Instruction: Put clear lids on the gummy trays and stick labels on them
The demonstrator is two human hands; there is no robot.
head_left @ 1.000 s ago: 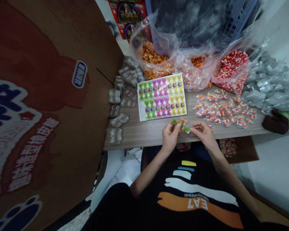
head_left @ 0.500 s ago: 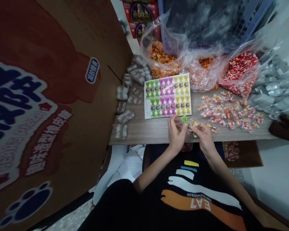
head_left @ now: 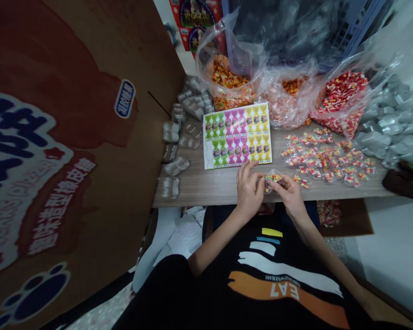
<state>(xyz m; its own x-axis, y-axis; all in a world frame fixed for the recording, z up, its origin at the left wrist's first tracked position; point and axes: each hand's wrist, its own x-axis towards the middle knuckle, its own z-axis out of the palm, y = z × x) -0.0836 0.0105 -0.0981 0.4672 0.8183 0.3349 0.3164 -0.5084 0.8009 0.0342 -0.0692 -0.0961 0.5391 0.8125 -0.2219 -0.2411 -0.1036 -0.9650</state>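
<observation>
Between my two hands, over the table's front edge, is a small clear plastic candy container (head_left: 273, 176) with colourful candy inside. My right hand (head_left: 291, 192) pinches it from the right, thumb on top. My left hand (head_left: 249, 190) is closed at its left side, fingertips at the container. Just beyond my left hand lies a sheet of stickers (head_left: 237, 136) in green, pink and yellow candy shapes, with a peeled strip at its left. Right of my hands, many small filled clear packs (head_left: 330, 158) lie spread on the table.
Empty clear containers (head_left: 171, 187) line the table's left side, beside a tall printed carton (head_left: 124, 151). Behind stand bags of orange candy (head_left: 229, 82) and red candy (head_left: 344, 94), and a purple crate (head_left: 234, 55). More clear containers (head_left: 388, 128) and a dark brown item (head_left: 404, 180) are at right.
The green sticker that stood up from the container between my fingers now lies down against it, out of plain sight. My left hand has shifted slightly; the view has moved a little.
</observation>
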